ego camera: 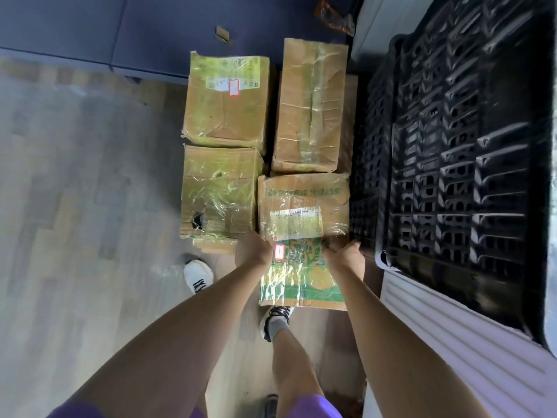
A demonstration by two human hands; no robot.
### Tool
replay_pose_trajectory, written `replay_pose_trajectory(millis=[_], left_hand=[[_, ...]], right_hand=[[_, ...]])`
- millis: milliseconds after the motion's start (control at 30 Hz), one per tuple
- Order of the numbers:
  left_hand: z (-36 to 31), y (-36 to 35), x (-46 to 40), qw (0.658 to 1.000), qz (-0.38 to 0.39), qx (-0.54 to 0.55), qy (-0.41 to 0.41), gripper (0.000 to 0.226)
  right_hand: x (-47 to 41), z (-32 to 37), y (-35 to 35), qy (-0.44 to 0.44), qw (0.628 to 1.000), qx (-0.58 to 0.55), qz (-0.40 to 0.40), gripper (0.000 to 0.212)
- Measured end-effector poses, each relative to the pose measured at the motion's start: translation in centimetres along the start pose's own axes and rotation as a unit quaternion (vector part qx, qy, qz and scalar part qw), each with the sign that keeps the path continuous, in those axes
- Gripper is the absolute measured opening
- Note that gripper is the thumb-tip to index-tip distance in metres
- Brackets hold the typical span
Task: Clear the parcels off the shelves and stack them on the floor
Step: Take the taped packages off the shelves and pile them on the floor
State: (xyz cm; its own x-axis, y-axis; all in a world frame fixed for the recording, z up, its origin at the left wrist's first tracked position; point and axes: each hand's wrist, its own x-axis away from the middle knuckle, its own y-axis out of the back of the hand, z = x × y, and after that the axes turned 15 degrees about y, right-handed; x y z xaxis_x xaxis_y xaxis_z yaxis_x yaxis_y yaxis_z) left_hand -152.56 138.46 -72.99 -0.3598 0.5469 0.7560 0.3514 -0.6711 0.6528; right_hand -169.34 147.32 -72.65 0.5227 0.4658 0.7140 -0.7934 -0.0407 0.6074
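Both hands, left hand (252, 248) and right hand (346, 254), grip the near-right box (303, 236), fingers curled round its sides; lower it squarely among the floor boxes (226, 101), edges flush.

Four taped brown cardboard parcels on grey wood-look floor (75, 176): far left (227, 101), far right (312, 107), near left (218, 191), near right with green print (304, 236). Left hand (253, 250) and right hand (345, 254) gripping near-right parcel's sides. Black plastic lattice pallet (467, 146) just right. White trainers (198, 274) below.
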Motion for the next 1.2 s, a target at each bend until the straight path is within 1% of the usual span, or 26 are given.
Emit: replay_pose_trajectory(millis=[67, 133, 200, 267, 400, 467, 500, 567, 700, 767, 833, 900, 967, 1067, 1133, 1200], left_hand=[[0.3, -0.4, -0.1, 1.0, -0.003, 0.004, 0.002, 0.055], [0.6, -1.0, 0.1, 0.999, 0.032, 0.02, 0.003, 0.064], [1.0, -1.9, 0.5, 0.996, 0.088, 0.011, 0.023, 0.064], [0.9, -2.8, 0.9, 0.993, 0.109, 0.012, 0.04, 0.063], [-0.1, -3.0, 1.4, 0.997, 0.06, 0.033, 0.033, 0.059], [-0.7, -2.6, 1.1, 0.998, 0.038, 0.049, 0.022, 0.047], [-1.1, -2.4, 1.0, 0.998, 0.034, 0.054, 0.021, 0.04], [-1.6, -2.0, 0.9, 0.998, 0.037, 0.049, 0.024, 0.034], [-2.2, -1.8, 0.9, 0.999, 0.026, 0.036, 0.007, 0.03], [-2.4, -1.7, 0.7, 0.999, 0.014, 0.037, -0.001, 0.03], [-2.7, -1.7, 0.5, 0.999, 0.013, 0.038, -0.011, 0.03], [-2.8, -1.6, 0.5, 0.999, 0.022, 0.032, -0.013, 0.03], [-2.7, -1.2, 0.6, 0.999, 0.038, 0.026, -0.011, 0.033], [-2.5, 0.3, 1.2, 0.998, 0.043, 0.022, -0.026, 0.042], [-2.4, 2.0, 2.1, 0.998, 0.029, 0.011, -0.058, 0.045], [-2.5, 4.1, 3.2, 0.996, 0.019, -0.005, -0.087, 0.049]], right_hand=[[-0.2, 0.0, 0.1, -0.006, 1.0, -0.002, 0.007, 0.081], [-0.2, 0.0, 0.2, -0.012, 1.0, -0.004, 0.012, 0.079], [-0.1, -0.2, 0.1, -0.01, 1.0, -0.01, 0.019, 0.078], [-0.2, -0.5, 0.1, 0.001, 1.0, -0.006, 0.022, 0.08], [-0.6, -0.4, 0.1, 0.027, 1.0, -0.013, 0.006, 0.077], [-1.0, 0.1, 0.1, 0.037, 0.999, -0.013, 0.006, 0.073], [-1.2, 0.4, 0.2, 0.039, 0.999, -0.008, 0.009, 0.073], [-1.6, 0.9, 0.3, 0.037, 0.999, -0.009, 0.006, 0.075], [-2.1, 1.4, 0.8, 0.053, 0.998, -0.011, -0.021, 0.058], [-2.3, 1.7, 1.1, 0.056, 0.998, -0.008, -0.012, 0.058], [-2.5, 2.0, 1.3, 0.053, 0.998, -0.001, 0.015, 0.064], [-2.5, 2.3, 1.4, 0.047, 0.998, 0.019, 0.045, 0.072], [-2.2, 2.7, 1.4, 0.049, 0.995, 0.05, 0.069, 0.074], [-1.2, 4.1, 1.8, 0.068, 0.994, 0.059, 0.066, 0.061], [-0.1, 5.4, 2.6, 0.091, 0.992, 0.061, 0.068, 0.052], [1.3, 6.9, 3.9, 0.113, 0.989, 0.065, 0.071, 0.048]])
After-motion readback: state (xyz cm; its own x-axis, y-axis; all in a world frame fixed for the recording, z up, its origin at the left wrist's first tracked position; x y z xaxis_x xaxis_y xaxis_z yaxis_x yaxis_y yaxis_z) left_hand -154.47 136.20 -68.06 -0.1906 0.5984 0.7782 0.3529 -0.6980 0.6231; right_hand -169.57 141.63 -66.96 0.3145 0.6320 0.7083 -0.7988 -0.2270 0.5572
